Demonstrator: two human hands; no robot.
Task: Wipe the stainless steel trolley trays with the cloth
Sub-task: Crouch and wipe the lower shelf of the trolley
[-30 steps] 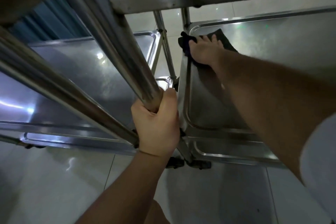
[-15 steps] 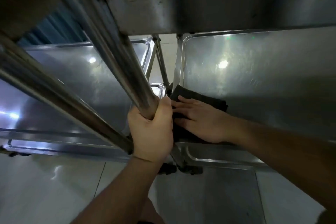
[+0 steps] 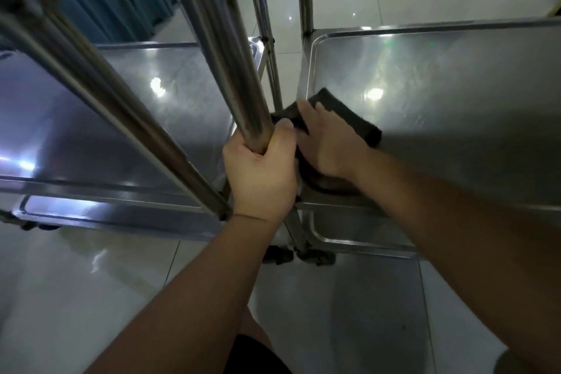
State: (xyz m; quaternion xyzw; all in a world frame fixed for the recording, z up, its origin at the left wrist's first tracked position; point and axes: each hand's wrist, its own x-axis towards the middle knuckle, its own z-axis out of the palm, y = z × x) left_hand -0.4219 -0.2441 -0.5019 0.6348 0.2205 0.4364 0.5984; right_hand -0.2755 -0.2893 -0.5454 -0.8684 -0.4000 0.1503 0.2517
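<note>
Head view: half a second ago the right hand (image 3: 326,146) lay flat on the dark folded cloth (image 3: 352,118) at the near left corner of the shiny stainless steel middle tray (image 3: 455,85) of the right-hand trolley. It remains on that cloth in much the same corner, now turned a little so the fingers point toward 11 o'clock, and the cloth sticks out further toward 2 o'clock, its far end lying on the tray past the knuckles. A second ago the hand and cloth were up at the tray's far left corner. The left hand (image 3: 261,173) has not shifted: it still grips the round polished steel upright post (image 3: 230,70) of the trolley.

The right hand presses the cloth down with fingers mostly straight; whether the fingertips curl over the cloth's left edge is hidden behind the left hand's thumb. The right forearm comes in from 4 o'clock, low over the tray's near rim. The left hand is wrapped tightly round the post, thumb across the front, with its forearm rising from 7 o'clock. The two hands are just beside each other, at the tray's near left corner.

At 9 o'clock stands a second stainless steel trolley tray (image 3: 121,118), on the glossy pale tiled floor (image 3: 91,297).
</note>
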